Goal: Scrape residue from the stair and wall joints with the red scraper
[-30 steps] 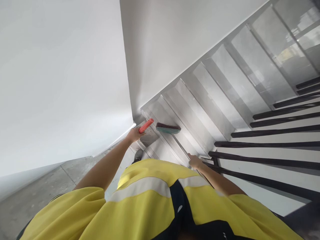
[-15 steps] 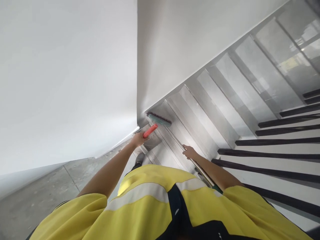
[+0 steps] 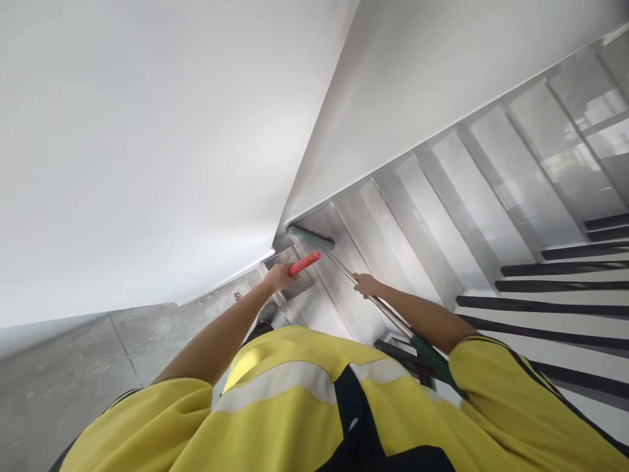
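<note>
Overhead, the view looked down a stairwell past a yellow vest (image 3: 295, 400). The left hand (image 3: 278, 278) was closed around a red handle (image 3: 304, 263), which stuck out past the knuckles toward the stairs. Just under that hand lay a grey pan (image 3: 295, 272), probably the dustpan belonging to the handle, though the hand hid where the two joined. It sat low against the top step (image 3: 339, 288), near the corner where the two white walls (image 3: 147, 144) met.

The right hand (image 3: 366, 286) was wrapped around a metal broom pole (image 3: 344, 272), fingers curled over it. Behind that hand the pole ran back along the forearm and ended in a dark green grip (image 3: 432, 357) beside the elbow. Ahead of the hand the pole sloped down to a teal broom head (image 3: 310, 236), which lay across the step next to the wall, just beyond the tip of the red handle. Dark bristles showed along its far edge.

To the right of the right hand, grey stairs (image 3: 442, 216) descended with ribbed nosings, and black railing bars (image 3: 540, 305) crossed over a white edge. To the left of the left hand stretched a bare concrete floor (image 3: 73, 380). A dark shoe (image 3: 266, 313) showed just below the left wrist.
</note>
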Available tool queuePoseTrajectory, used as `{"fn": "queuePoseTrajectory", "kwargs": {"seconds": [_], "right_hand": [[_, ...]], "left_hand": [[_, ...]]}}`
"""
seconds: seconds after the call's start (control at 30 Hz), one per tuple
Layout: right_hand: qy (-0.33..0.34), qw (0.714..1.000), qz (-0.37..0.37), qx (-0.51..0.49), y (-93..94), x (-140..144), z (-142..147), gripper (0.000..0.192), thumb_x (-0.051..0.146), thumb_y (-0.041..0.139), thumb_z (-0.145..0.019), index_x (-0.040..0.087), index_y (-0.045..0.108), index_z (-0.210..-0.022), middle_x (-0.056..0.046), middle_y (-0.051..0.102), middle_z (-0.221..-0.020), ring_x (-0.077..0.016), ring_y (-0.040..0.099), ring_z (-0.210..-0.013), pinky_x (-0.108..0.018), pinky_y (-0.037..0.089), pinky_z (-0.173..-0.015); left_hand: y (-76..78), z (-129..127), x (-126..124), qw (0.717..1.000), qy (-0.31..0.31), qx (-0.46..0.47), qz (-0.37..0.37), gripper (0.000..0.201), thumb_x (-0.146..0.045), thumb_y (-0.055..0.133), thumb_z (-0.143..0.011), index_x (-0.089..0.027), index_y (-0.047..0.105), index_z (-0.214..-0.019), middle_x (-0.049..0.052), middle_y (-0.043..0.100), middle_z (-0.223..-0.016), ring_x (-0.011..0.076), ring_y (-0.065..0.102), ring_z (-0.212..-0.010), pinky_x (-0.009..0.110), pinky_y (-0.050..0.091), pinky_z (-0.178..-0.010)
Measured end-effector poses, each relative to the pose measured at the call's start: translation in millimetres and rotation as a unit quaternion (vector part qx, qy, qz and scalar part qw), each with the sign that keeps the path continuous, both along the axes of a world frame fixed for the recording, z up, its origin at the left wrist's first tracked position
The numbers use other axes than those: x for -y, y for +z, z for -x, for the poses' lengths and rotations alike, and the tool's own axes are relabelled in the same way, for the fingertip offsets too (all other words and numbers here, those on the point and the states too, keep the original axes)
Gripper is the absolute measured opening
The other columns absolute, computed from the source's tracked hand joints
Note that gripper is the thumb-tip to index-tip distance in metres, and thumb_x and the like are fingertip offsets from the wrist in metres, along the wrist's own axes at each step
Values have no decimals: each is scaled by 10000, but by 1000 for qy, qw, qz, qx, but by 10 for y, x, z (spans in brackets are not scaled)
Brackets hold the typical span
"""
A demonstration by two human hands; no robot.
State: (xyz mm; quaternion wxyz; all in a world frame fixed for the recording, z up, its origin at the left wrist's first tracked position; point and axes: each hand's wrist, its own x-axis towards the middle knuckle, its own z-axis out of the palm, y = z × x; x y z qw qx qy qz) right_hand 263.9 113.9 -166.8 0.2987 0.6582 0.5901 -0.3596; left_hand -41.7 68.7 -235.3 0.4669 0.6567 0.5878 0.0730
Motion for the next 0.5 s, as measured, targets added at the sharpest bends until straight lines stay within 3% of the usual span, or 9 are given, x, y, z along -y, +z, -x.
{"fn": "queuePoseTrajectory", "kwargs": {"seconds": [0.13, 0.23, 0.33, 0.4, 0.47, 0.5], "right_hand": [[-163, 986, -11, -45, 249, 508, -440, 604, 139, 544, -798, 151, 365, -1375, 55, 485, -545, -75, 454, -368, -182, 383, -397], [-269, 959, -25, -87, 185, 596, -399, 537, 170, 517, -832, 134, 368, -1348, 66, 461, -505, -79, 446, -363, -171, 363, -379], [-330, 936, -51, -111, -2, 300, -114, 278, 186, 479, -871, 68, 511, -1121, 41, 461, -483, -85, 447, -382, -175, 373, -387], [-327, 938, -64, -90, -75, -56, 125, 213, 208, 451, -898, 43, 542, -998, 16, 470, -468, -94, 440, -387, -191, 390, -404], [-263, 962, -59, -55, -60, -445, 356, 237, 222, 440, -906, 26, 571, -927, -21, 498, -476, -113, 469, -417, -211, 419, -446], [-199, 977, -56, -41, -19, -624, 454, 246, 222, 446, -903, 24, 590, -889, -44, 520, -489, -124, 490, -444, -216, 427, -468]], "left_hand": [[-21, -28, -2, 1000, -7, 3, -13, 311, -376, 545, -868, -155, 572, -1086, 64, 603, -1056, 185, 595, -918, 386, 511, -804], [-25, -36, 12, 1000, -10, 1, -16, 303, -374, 546, -868, -162, 575, -1082, 66, 601, -1067, 185, 593, -928, 384, 509, -810], [-29, -43, 37, 1000, -12, 1, -16, 307, -369, 546, -869, -163, 569, -1096, 70, 596, -1083, 186, 591, -939, 388, 508, -815], [-28, -52, 46, 1000, -10, 2, -13, 313, -368, 543, -871, -161, 564, -1105, 71, 594, -1087, 187, 591, -937, 390, 510, -813], [-24, -62, 41, 1000, -8, 4, -10, 314, -366, 542, -872, -162, 562, -1109, 72, 593, -1091, 187, 591, -938, 389, 510, -811], [-20, -66, 34, 1000, -6, 5, -9, 313, -365, 542, -872, -164, 562, -1110, 72, 592, -1094, 187, 590, -940, 388, 510, -813]]}}
